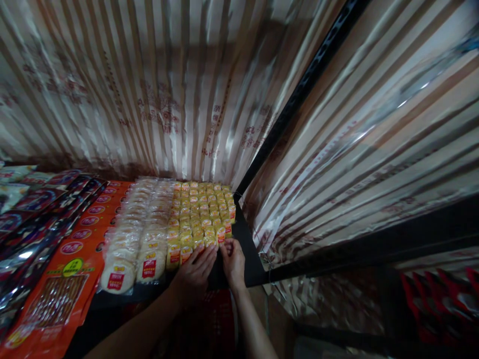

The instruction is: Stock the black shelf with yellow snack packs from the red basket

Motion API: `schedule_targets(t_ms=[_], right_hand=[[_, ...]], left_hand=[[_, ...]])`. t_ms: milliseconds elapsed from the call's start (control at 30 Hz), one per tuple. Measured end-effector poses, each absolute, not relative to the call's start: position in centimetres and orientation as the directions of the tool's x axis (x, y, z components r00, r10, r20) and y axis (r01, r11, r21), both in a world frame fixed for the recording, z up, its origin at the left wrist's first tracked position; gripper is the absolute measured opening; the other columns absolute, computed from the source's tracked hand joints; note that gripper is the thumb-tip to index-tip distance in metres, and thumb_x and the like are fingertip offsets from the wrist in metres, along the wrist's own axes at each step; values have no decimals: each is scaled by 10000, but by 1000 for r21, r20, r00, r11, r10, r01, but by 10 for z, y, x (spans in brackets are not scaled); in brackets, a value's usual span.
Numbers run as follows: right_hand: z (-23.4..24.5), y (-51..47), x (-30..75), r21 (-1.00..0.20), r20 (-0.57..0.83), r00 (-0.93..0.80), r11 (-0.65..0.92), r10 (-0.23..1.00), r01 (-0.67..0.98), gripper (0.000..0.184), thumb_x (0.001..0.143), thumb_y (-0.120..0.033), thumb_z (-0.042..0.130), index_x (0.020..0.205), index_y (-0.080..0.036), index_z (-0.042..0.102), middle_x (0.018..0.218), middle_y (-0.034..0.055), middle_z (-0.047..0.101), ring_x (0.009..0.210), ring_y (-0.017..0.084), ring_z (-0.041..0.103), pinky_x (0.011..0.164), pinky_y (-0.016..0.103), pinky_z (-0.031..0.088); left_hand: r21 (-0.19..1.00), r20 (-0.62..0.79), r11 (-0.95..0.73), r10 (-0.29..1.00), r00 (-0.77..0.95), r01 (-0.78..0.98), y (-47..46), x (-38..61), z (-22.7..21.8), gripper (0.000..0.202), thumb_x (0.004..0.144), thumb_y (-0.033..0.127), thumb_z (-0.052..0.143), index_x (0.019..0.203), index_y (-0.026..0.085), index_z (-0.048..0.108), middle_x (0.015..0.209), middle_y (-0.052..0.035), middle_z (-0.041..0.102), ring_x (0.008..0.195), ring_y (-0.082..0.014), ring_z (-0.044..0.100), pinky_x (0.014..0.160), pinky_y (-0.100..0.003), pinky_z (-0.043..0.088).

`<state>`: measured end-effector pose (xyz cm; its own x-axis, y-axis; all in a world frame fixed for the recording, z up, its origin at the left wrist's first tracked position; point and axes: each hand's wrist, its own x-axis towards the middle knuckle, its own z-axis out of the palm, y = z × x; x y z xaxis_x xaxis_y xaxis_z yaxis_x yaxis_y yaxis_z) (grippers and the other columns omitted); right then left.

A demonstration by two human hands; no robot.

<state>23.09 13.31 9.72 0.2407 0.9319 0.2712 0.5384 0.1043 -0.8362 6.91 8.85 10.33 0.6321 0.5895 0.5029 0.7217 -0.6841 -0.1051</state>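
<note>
Rows of small yellow packets (pixel 202 212) stand packed on a dark shelf (pixel 245 249). My left hand (pixel 194 271) rests with fingers stretched flat against the front packets of the rows. My right hand (pixel 232 259) sits beside it at the shelf's front right, fingers curled at the front-most yellow packet (pixel 220 234); what they hold is hidden. To the left lie rows of round white cakes in clear bags (pixel 138 234).
Orange flat packs (pixel 63 284) and dark glossy packs (pixel 33 214) lie further left on the shelf. Shiny striped wrapping covers the back and right walls (pixel 355 129). A black upright post (pixel 299 94) rises at the shelf's right corner. Red packs (pixel 441 294) sit lower right.
</note>
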Motion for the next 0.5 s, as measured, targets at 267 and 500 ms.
schedule_targets(t_ms=[267, 500], right_hand=[[103, 129, 226, -798, 313, 222, 129, 923, 588, 194, 810, -372, 527, 844, -193, 593, 833, 58, 552, 639, 145, 549, 621, 280, 494], [99, 128, 218, -779, 344, 235, 136, 909, 613, 185, 806, -346, 544, 865, -185, 615, 869, 50, 534, 630, 119, 503, 638, 261, 490]], left_hand=[[-80, 498, -690, 597, 629, 719, 86, 68, 107, 548, 801, 124, 325, 1339, 31, 376, 1450, -139, 310, 1372, -242, 210, 1143, -457, 139], [-89, 510, -661, 612, 604, 745, 86, 69, 97, 561, 815, 176, 345, 1357, 30, 348, 1455, -144, 300, 1369, -250, 217, 1148, -432, 148]])
